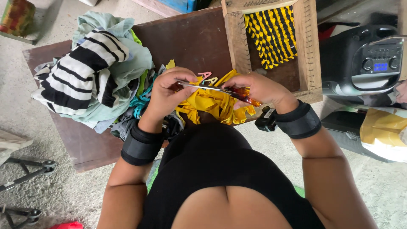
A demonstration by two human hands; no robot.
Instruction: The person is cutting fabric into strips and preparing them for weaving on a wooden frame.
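Observation:
My right hand grips a pair of scissors by its orange-brown handles, blades pointing left. My left hand pinches the blade tips and a bit of yellow fabric that hangs in a bunch beneath both hands. Both wrists wear black bands. The hands hover over the near edge of a dark brown table.
A heap of clothes topped by a black-and-white striped garment fills the table's left. A wooden frame loom with yellow-and-black weaving lies at the right. A black speaker sits farther right. A wheeled stand is on the floor at left.

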